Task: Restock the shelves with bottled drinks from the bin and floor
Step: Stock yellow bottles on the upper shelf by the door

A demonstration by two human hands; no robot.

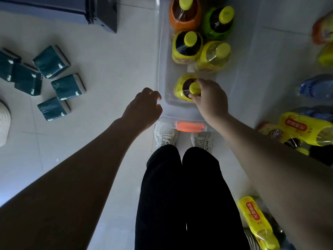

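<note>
A clear plastic bin [163, 73] stands on the floor in front of my feet, holding several upright bottles with yellow caps. The nearest is a yellow-labelled bottle [182, 88] of dark drink, and my right hand [210, 100] grips it round the neck just under the cap. Behind it stand another yellow-labelled dark bottle [186, 47], a pale yellow bottle [213, 56], an orange-labelled bottle [184, 14] and a green-labelled bottle [219, 21]. My left hand [144, 109] hovers beside the bin's near left corner, fingers loosely curled, holding nothing.
Yellow-labelled bottles [304, 128] lie on the floor at the right, with blue-wrapped bottles [317, 87] behind them. Several teal tissue packs [52, 80] are scattered at the left. A dark shelf base [100, 13] sits at the top left. The bin's orange latch [190, 126] faces my shoes.
</note>
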